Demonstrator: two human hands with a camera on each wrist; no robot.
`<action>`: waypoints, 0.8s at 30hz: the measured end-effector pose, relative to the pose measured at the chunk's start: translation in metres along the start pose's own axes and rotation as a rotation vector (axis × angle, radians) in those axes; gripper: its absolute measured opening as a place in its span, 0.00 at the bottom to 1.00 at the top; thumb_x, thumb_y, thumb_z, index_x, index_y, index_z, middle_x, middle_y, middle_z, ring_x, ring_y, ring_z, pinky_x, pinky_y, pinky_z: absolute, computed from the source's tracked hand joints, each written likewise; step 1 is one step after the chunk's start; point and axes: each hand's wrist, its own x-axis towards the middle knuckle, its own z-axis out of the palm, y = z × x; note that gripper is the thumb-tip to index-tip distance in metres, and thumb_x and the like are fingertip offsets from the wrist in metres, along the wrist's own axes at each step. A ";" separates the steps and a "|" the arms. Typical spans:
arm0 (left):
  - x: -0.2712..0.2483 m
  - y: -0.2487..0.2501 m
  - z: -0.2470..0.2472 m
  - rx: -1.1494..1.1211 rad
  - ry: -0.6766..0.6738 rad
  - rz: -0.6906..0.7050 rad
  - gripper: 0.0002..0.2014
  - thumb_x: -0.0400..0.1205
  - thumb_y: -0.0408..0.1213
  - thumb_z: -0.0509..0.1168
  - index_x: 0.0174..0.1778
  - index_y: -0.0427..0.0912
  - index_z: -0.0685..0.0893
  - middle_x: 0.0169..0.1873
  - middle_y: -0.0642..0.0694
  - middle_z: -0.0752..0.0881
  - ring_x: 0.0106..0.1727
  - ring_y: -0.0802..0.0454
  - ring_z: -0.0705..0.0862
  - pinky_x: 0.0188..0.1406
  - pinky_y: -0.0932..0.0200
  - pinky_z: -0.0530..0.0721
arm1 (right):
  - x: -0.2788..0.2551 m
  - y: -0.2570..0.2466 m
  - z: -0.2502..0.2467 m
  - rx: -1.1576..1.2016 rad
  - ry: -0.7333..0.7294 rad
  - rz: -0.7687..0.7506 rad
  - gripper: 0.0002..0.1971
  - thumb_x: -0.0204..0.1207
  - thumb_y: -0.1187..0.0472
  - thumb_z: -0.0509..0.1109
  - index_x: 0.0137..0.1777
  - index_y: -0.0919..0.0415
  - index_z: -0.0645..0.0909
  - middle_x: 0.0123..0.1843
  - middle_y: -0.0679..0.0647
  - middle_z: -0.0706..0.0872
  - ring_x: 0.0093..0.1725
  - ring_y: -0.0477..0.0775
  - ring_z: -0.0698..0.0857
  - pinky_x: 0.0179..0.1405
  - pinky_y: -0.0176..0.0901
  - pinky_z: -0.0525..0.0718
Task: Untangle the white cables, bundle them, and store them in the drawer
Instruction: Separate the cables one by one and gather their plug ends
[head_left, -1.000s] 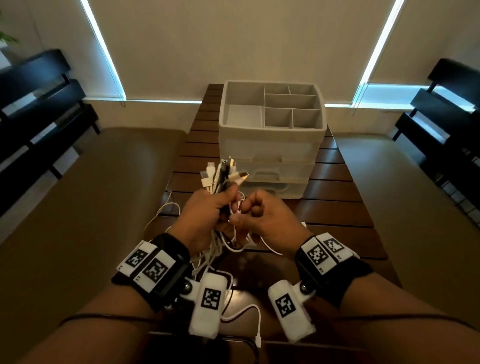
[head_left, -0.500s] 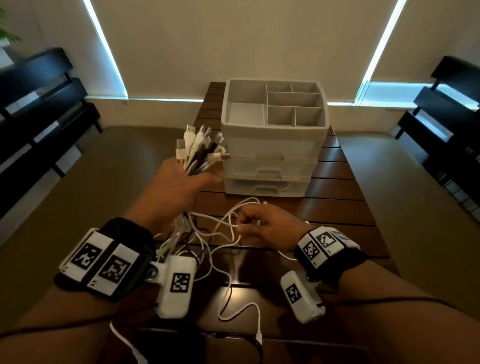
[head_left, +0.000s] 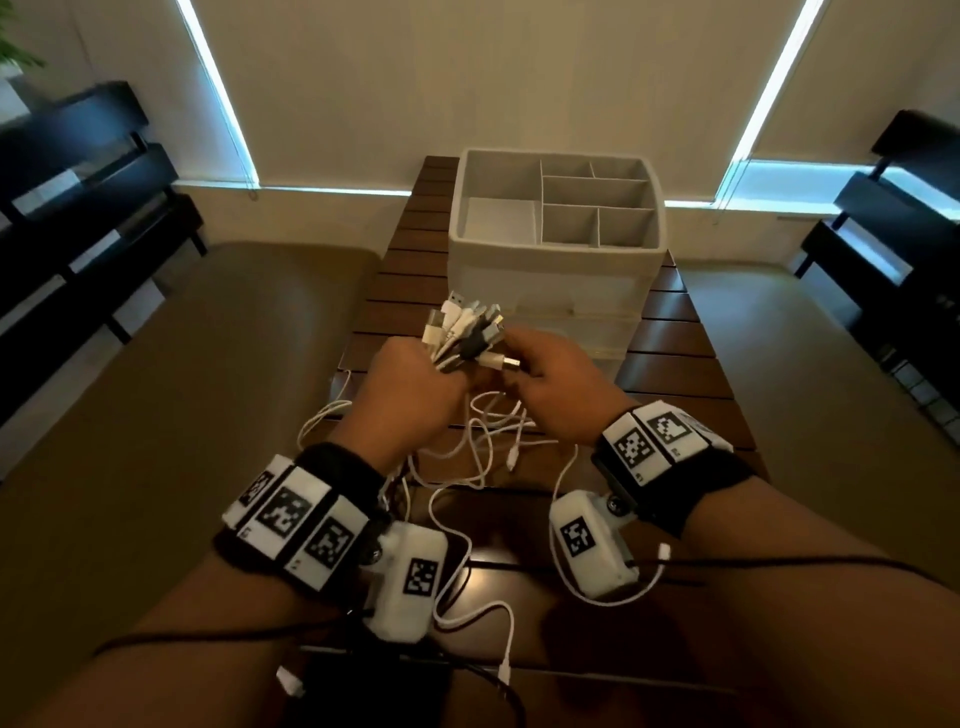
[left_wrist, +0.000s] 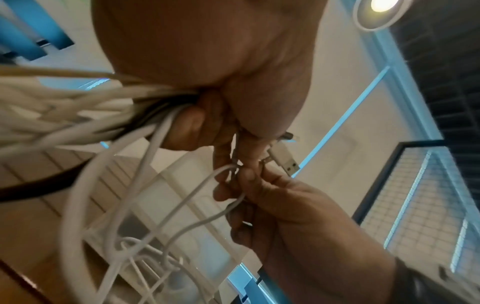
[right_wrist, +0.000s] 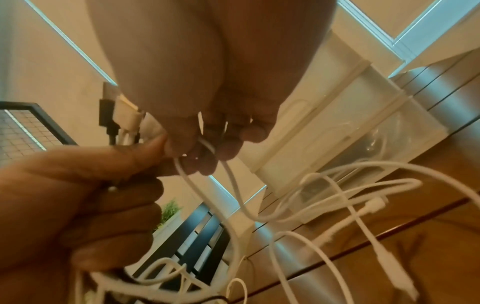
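A: Start at the left. What has the left hand (head_left: 410, 387) got?

B: It is closed in a fist round a bunch of white cables (head_left: 462, 332), with one dark lead among them. The USB plug ends fan up out of the top of the fist, and the cords hang from underneath in loose loops onto the slatted wooden table (head_left: 670, 364).

A: Does the left wrist view agree?

B: Yes. The curled fingers (left_wrist: 192, 125) clamp the thick bundle of cords, which runs off to the left edge of that picture.

A: And the right hand (head_left: 558, 384)?

B: It sits just beside the left, touching it at the fingertips. It pinches a single white cable with a metal USB plug (head_left: 506, 362) at the edge of the bunch. In the right wrist view a thin white cord (right_wrist: 207, 148) passes between its fingertips and trails down to the table.

A: Where is the drawer?

B: Behind the hands stands a white plastic drawer unit (head_left: 556, 275), with a divided tray on top. Its translucent drawers are closed. More cable ends lie on the table near the wrists, one plug (head_left: 504, 675) close to the near edge.
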 end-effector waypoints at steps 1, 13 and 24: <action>0.002 -0.001 0.001 -0.014 -0.026 0.000 0.06 0.75 0.40 0.74 0.39 0.41 0.88 0.29 0.43 0.86 0.31 0.45 0.84 0.29 0.53 0.81 | -0.001 0.001 -0.001 0.033 -0.009 0.001 0.10 0.80 0.63 0.67 0.57 0.50 0.83 0.48 0.48 0.89 0.46 0.45 0.87 0.47 0.45 0.86; -0.003 0.010 -0.032 0.008 0.100 0.063 0.15 0.80 0.37 0.72 0.28 0.48 0.78 0.21 0.51 0.74 0.17 0.59 0.70 0.13 0.71 0.64 | -0.004 0.017 -0.006 -0.199 -0.235 0.101 0.06 0.81 0.53 0.66 0.43 0.48 0.76 0.42 0.45 0.84 0.43 0.47 0.82 0.46 0.44 0.81; 0.012 0.004 -0.069 -0.206 0.281 -0.003 0.08 0.75 0.41 0.75 0.37 0.42 0.85 0.23 0.48 0.77 0.24 0.52 0.73 0.23 0.60 0.71 | -0.024 0.044 -0.018 -0.125 -0.100 0.293 0.11 0.82 0.53 0.64 0.37 0.52 0.79 0.37 0.54 0.86 0.39 0.54 0.83 0.45 0.52 0.81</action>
